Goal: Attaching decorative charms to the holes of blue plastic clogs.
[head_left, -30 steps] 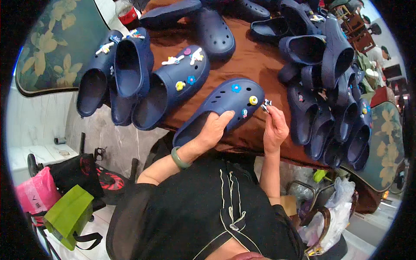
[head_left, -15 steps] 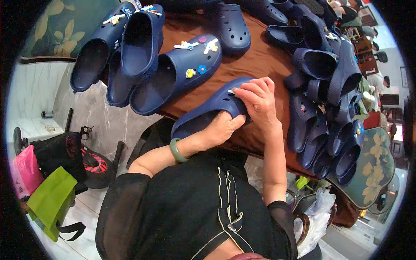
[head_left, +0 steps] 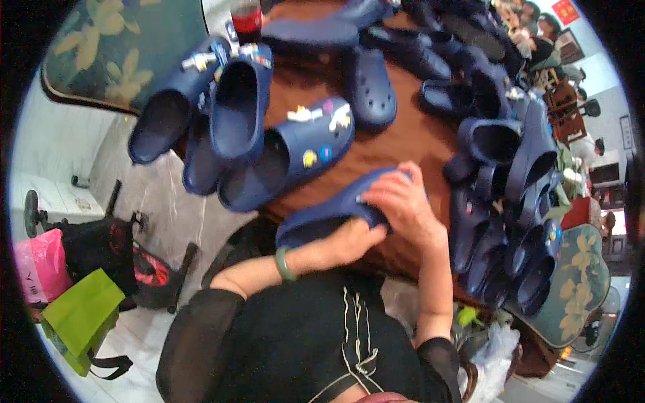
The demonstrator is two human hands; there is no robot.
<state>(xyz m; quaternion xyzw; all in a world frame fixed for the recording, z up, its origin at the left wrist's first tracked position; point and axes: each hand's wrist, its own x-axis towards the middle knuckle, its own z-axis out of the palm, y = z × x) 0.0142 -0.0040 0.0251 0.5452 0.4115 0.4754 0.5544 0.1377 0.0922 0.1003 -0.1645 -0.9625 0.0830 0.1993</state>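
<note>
A navy-blue clog (head_left: 310,220) rests near the table's front edge, its heel toward the left and its opening facing me. My left hand (head_left: 351,242), with a green bangle at the wrist, reaches into that opening, its fingers hidden inside the shoe. Over the clog's holed toe, my right hand (head_left: 404,207) is bent with its fingers closed against the upper. A tiny pale piece (head_left: 361,199) shows at its fingertips, too small to name. Just beyond lies another navy clog (head_left: 316,158) decorated with white, yellow and blue charms.
Brown cloth (head_left: 420,144) covers the table. More navy clogs (head_left: 242,111) stand at the left, and many are piled at the right (head_left: 494,144). A red-labelled bottle (head_left: 246,20) is at the back. Bags (head_left: 84,309) sit low on the left; people (head_left: 537,30) are far right.
The whole view has shifted, with the table and shoes lower in the picture. My left hand has sunk somewhat deeper into the clog's opening; my right hand stays on the toe.
</note>
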